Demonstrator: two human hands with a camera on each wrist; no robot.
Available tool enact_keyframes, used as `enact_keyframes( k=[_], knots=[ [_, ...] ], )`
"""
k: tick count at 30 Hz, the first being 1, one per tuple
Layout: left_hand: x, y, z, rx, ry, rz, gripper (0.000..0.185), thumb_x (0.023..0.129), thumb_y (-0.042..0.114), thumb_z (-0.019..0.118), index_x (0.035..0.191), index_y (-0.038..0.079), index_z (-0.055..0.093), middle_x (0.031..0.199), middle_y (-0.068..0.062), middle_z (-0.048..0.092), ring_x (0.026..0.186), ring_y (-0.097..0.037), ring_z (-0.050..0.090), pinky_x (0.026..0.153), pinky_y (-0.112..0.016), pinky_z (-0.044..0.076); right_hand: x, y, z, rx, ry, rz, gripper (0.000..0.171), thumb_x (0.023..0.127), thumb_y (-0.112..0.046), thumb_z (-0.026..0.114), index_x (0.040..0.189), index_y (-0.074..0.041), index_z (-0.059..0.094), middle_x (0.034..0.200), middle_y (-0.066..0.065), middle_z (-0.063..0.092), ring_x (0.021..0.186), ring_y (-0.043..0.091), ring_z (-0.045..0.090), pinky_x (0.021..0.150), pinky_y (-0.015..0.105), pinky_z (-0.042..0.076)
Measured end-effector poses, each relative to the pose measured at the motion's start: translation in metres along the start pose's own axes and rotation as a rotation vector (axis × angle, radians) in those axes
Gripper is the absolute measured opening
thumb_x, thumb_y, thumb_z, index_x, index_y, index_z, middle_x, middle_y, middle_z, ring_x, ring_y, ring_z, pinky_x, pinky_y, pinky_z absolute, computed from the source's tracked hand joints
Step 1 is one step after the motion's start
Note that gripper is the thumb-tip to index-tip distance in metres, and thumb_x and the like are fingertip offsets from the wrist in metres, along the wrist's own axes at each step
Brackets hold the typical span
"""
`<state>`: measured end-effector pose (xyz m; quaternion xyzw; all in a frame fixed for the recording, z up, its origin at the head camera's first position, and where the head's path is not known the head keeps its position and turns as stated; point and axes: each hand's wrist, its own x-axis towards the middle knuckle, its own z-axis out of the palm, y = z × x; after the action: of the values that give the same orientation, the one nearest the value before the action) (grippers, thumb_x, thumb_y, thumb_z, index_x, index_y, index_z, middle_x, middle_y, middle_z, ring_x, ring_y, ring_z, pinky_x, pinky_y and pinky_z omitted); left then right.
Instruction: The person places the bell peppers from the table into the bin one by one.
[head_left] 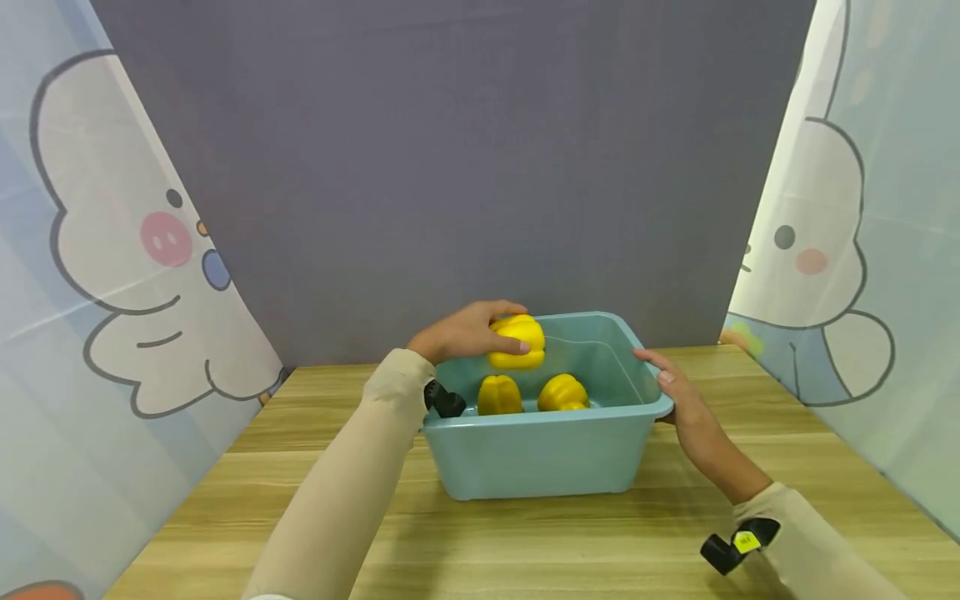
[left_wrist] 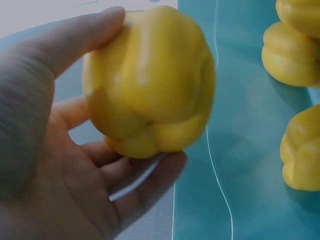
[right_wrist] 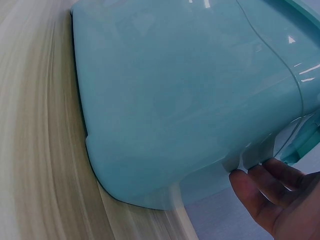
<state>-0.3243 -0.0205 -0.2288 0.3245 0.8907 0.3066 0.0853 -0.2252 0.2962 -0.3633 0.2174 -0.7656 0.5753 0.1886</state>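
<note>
My left hand (head_left: 465, 333) grips a yellow bell pepper (head_left: 529, 332), thumb on one side and fingers on the other, above the back left part of a light blue plastic bin (head_left: 540, 454). In the left wrist view the held pepper (left_wrist: 160, 75) shows its lobed end. Inside the bin, one yellow bell pepper (head_left: 499, 395) lies left of another yellow bell pepper (head_left: 561, 392); a third shows partly in the left wrist view. My right hand (head_left: 684, 398) holds the bin's right rim, its fingertips (right_wrist: 242, 182) against the outer wall.
The bin stands on a wood-grain table (head_left: 330, 467). A grey panel (head_left: 465, 167) rises behind the table. Curtains printed with cartoon animals hang at the left (head_left: 112, 250) and right (head_left: 825, 250). Black cameras are strapped to both sleeves.
</note>
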Motion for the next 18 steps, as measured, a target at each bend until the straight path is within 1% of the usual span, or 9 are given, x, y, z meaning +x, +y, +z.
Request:
enact_keyframes(
  k=[4, 7, 11, 15, 18],
  knots=[
    [0.0008, -0.0001, 0.0003, 0.003, 0.027, 0.053, 0.070, 0.088, 0.043, 0.076, 0.149, 0.023, 0.048, 0.124, 0.004, 0.059, 0.106, -0.018, 0.058, 0.092, -0.037, 0.050, -0.0001, -0.0001, 0.0004, -0.002, -0.005, -0.005, 0.050, 0.111, -0.030, 0.020, 0.152, -0.005, 0.034, 0.142, 0.019, 0.038, 0.104, 0.019, 0.058, 0.072, 0.034, 0.054],
    [0.0012, 0.0001, 0.0002, -0.008, 0.037, 0.069, 0.070, 0.087, 0.042, 0.077, 0.148, 0.021, 0.048, 0.120, 0.003, 0.060, 0.102, -0.019, 0.060, 0.089, -0.035, 0.051, 0.0001, 0.0003, 0.0004, 0.002, -0.006, -0.008, 0.050, 0.111, -0.030, 0.020, 0.152, -0.005, 0.034, 0.141, 0.019, 0.039, 0.103, 0.019, 0.058, 0.071, 0.034, 0.054],
    [0.0014, -0.0006, 0.0010, -0.011, 0.032, 0.069, 0.071, 0.086, 0.044, 0.078, 0.148, 0.023, 0.049, 0.119, 0.003, 0.061, 0.101, -0.019, 0.060, 0.088, -0.035, 0.051, 0.0004, 0.0010, 0.0006, 0.001, -0.006, -0.004, 0.050, 0.111, -0.030, 0.021, 0.152, -0.005, 0.034, 0.142, 0.020, 0.038, 0.103, 0.018, 0.058, 0.071, 0.034, 0.054],
    [0.0009, -0.0027, 0.0028, -0.010, -0.004, 0.057, 0.073, 0.085, 0.048, 0.077, 0.148, 0.024, 0.049, 0.119, 0.003, 0.061, 0.103, -0.020, 0.059, 0.089, -0.038, 0.051, 0.0006, 0.0015, 0.0006, 0.001, -0.006, 0.001, 0.050, 0.111, -0.031, 0.021, 0.152, -0.005, 0.034, 0.143, 0.020, 0.037, 0.103, 0.019, 0.058, 0.071, 0.035, 0.054],
    [-0.0011, -0.0051, 0.0033, -0.013, -0.025, 0.035, 0.073, 0.085, 0.049, 0.077, 0.148, 0.026, 0.049, 0.121, 0.003, 0.061, 0.105, -0.020, 0.059, 0.091, -0.039, 0.050, 0.0007, 0.0022, 0.0009, 0.012, -0.006, -0.001, 0.050, 0.111, -0.031, 0.021, 0.151, -0.005, 0.034, 0.141, 0.019, 0.039, 0.102, 0.019, 0.058, 0.071, 0.035, 0.054]
  ],
)
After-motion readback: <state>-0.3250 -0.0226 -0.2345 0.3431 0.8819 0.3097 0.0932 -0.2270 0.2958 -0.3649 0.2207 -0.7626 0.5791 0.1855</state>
